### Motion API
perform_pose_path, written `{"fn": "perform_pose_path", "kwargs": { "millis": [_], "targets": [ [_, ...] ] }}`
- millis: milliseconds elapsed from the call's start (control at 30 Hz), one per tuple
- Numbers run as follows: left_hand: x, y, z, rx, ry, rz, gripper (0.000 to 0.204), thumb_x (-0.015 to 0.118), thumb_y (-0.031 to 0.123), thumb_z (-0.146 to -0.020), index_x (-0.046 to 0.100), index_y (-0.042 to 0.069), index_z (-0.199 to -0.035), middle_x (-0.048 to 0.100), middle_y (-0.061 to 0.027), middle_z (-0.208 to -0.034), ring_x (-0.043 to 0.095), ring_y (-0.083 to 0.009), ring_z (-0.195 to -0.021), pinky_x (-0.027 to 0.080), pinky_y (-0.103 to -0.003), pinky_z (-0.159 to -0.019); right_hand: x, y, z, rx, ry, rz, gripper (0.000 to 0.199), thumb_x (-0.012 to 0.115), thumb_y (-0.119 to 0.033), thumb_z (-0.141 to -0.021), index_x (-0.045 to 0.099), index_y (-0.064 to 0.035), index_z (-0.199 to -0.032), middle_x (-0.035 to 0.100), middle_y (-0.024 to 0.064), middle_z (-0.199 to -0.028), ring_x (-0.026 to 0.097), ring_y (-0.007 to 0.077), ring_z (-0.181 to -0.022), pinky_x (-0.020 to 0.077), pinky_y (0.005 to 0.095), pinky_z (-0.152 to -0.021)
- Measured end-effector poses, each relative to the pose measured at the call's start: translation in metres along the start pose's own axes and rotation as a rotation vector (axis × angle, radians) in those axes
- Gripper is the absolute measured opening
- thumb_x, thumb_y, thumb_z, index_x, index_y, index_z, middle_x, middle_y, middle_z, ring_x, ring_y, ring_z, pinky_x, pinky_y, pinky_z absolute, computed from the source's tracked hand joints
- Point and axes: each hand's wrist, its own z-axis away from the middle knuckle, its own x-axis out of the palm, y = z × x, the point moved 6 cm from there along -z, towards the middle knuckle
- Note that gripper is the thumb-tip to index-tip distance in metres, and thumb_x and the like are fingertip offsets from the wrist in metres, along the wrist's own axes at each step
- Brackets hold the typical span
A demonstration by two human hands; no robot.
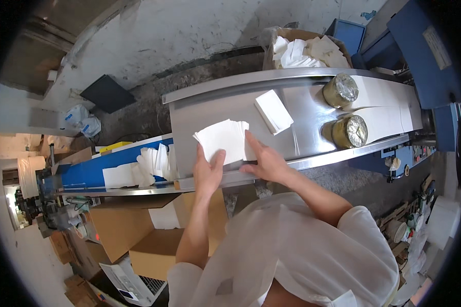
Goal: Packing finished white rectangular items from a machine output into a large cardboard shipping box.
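Note:
A slightly fanned stack of white paper pieces [223, 140] is held over the steel table, its upper edge uneven. My left hand [208, 171] grips its lower left, thumb on top and the other fingers partly hidden along the side. At the right side, my right hand [265, 159] presses its fingers along the stack's edge, with the thumb near the lower corner. To the right of the hands a neat block of white paper [274, 111] lies on the table.
The steel table [305, 100] has raised metal edges. Two wrapped cylinders [340, 90] rest on white paper strips [386, 94] at its right. Loose white paper lies on a blue conveyor belt [82, 176] at left. An open cardboard box [156, 250] stands below; a paper-filled carton [344, 48] stands behind.

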Motion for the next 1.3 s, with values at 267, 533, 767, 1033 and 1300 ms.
{"fn": "perform_pose_path", "kwargs": {
  "millis": [267, 533, 767, 1033, 1300],
  "targets": [
    [-0.019, 0.048, -0.016, -0.057, -0.304, 0.056, 0.061, 0.070, 0.038, -0.094, 0.057, -0.011, -0.127, 0.071, -0.0157, -0.109, 0.066, -0.0182, -0.102, 0.051, -0.031, -0.090, -0.027, -0.008, -0.010, -0.086, 0.094, 0.016, 0.078, 0.083, -0.039, -0.078, 0.054, 0.0048, -0.135, 0.069, 0.0272, -0.088, 0.067, 0.0468, -0.088, 0.0544, 0.0471, -0.079],
    [-0.034, 0.029, -0.054, -0.271, -0.497, 0.062, 0.077, 0.059, 0.071, -0.090, 0.071, -0.003, -0.106, 0.068, -0.0077, -0.085, 0.063, -0.0127, -0.073, 0.049, -0.027, -0.058, -0.068, 0.010, -0.054, 0.232, -0.259, -0.149, 0.091, 0.077, -0.066, -0.076, 0.063, 0.0102, -0.124, 0.072, 0.0268, -0.101, 0.071, 0.0353, -0.097, 0.0539, 0.0408, -0.088],
    [-0.038, 0.021, -0.042, -0.201, -0.239, 0.293, 0.071, 0.068, 0.058, -0.091, 0.064, -0.005, -0.123, 0.069, -0.0141, -0.108, 0.066, -0.0184, -0.096, 0.052, -0.030, -0.080, -0.079, 0.010, -0.054, 0.035, 0.087, -0.046, 0.113, 0.078, -0.067, -0.075, 0.039, 0.0129, -0.144, 0.061, 0.0360, -0.124, 0.062, 0.0389, -0.120, 0.0478, 0.0407, -0.102],
    [-0.022, 0.027, -0.015, -0.115, -0.054, 0.394, 0.067, 0.072, 0.047, -0.093, 0.058, -0.005, -0.131, 0.066, -0.0135, -0.121, 0.060, -0.0195, -0.111, 0.046, -0.033, -0.096, -0.064, 0.012, -0.054, 0.189, 0.123, -0.076, 0.116, 0.086, -0.043, -0.077, 0.018, 0.0122, -0.153, 0.063, 0.0324, -0.118, 0.067, 0.0353, -0.111, 0.0520, 0.0377, -0.094],
    [-0.020, 0.030, -0.013, -0.061, -0.033, 0.462, 0.067, 0.070, 0.050, -0.093, 0.058, -0.004, -0.130, 0.064, -0.0119, -0.122, 0.059, -0.0171, -0.111, 0.048, -0.033, -0.091, -0.055, 0.032, -0.053, 0.118, 0.186, -0.493, 0.101, 0.081, -0.036, -0.086, 0.022, 0.0117, -0.152, 0.066, 0.0227, -0.116, 0.066, 0.0237, -0.104, 0.0532, 0.0328, -0.088]
  ]
}}
